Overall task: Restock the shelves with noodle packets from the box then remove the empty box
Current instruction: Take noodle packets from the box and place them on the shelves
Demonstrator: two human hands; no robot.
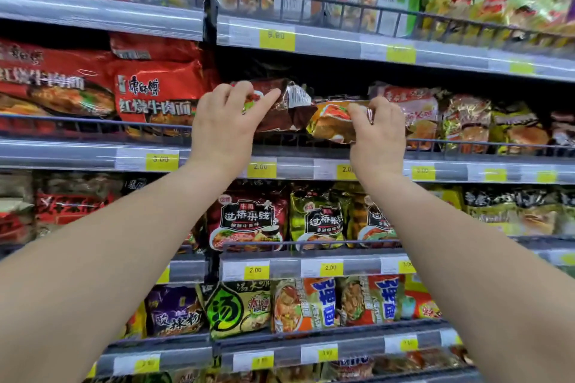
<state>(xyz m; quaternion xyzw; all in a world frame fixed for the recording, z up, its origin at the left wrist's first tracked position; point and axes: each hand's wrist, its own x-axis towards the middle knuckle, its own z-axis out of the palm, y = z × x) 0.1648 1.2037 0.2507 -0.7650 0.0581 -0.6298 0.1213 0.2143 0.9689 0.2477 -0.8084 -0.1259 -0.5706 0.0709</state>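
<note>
Both my arms reach up to the second shelf [295, 168] from the top. My left hand [224, 121] grips a dark brown noodle packet [286, 109] by its left end, above the shelf's wire front rail. My right hand [378, 134] pinches a yellow-orange noodle packet [333, 123] that lies just right of the brown one and touches it. Both packets sit tilted at the shelf front, in a dark gap between stocked rows. The box is not in view.
Red noodle multipacks [155, 93] fill the shelf to the left. Pink and gold packets [435, 115] stand to the right. Shelves above and below are packed with packets behind wire rails, with yellow price tags [261, 169] along the edges.
</note>
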